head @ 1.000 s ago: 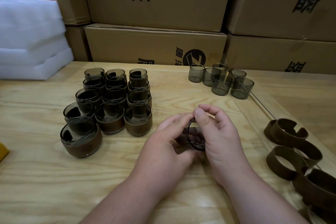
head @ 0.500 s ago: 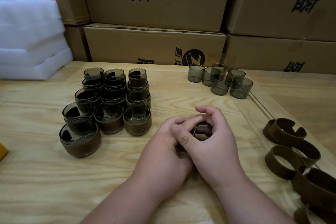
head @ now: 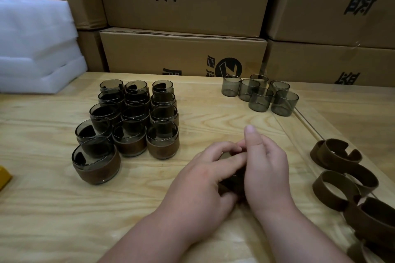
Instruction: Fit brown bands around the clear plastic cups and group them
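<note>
Right hand [head: 266, 168] thumb raised; wooden table [head: 53, 209].

The banded cups [head: 162, 145] are smoky grey-clear above, with plain dark brown bands round their lower halves. The bare cups [head: 260, 99] show only that same translucent grey tint. The loose bands [head: 335, 190] are a matt brown — no pattern on them. The table [head: 53, 209] is pale yellow wood with wavy, darker grain lines. The cardboard boxes [head: 181, 51] are tan with black printed characters. The foam sheets [head: 36, 47] are white — faintly bluish.
</note>
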`<state>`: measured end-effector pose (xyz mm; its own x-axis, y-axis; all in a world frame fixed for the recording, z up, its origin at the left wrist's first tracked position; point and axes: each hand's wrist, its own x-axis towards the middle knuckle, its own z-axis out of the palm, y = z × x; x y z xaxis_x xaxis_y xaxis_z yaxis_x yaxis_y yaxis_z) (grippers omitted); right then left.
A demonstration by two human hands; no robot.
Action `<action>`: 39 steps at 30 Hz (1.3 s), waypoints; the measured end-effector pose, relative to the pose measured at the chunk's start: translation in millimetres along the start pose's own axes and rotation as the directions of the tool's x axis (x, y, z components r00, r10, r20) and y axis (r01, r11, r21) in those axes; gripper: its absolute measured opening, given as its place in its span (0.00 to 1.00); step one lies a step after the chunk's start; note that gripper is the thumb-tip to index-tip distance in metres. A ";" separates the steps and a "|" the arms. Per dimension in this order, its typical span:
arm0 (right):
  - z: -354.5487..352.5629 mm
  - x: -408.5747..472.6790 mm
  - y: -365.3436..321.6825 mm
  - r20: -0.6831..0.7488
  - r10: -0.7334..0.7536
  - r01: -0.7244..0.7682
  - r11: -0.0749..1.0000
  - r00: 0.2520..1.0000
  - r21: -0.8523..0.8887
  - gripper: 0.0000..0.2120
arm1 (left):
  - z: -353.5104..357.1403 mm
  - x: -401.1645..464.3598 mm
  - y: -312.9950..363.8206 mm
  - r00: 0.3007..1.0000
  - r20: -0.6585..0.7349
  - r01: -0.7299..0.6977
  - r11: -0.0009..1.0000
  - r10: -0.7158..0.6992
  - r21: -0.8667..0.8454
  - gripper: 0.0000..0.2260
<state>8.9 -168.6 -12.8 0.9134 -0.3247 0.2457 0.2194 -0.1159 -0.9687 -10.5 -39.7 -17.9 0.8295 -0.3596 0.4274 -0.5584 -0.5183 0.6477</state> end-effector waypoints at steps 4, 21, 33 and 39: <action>-1.5 5.0 1.4 -0.061 0.101 -0.100 0.995 0.993 0.022 0.23 | 1.7 0.0 -1.0 1.000 -0.007 -0.012 1.000 0.011 -0.015 0.35; -4.5 13.9 6.9 -0.167 0.139 -0.116 0.983 0.976 0.140 0.20 | -1.9 4.0 -4.7 0.965 -0.107 0.155 0.846 -0.241 -0.509 0.32; 2.5 -5.8 4.8 0.141 -0.138 0.127 0.988 0.980 0.086 0.28 | -1.7 8.0 -11.6 0.913 -0.159 0.179 0.718 -0.376 -0.673 0.29; 3.7 -5.7 1.5 0.178 -0.179 0.172 0.984 0.968 0.055 0.21 | -2.4 9.1 -11.6 0.907 -0.171 0.180 0.722 -0.385 -0.668 0.26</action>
<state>5.3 -163.5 -15.8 0.9054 -0.1264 0.4054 0.3920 -0.1181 -0.9123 3.6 -35.1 -20.0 0.9692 0.0064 0.2464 -0.2461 0.0789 0.9660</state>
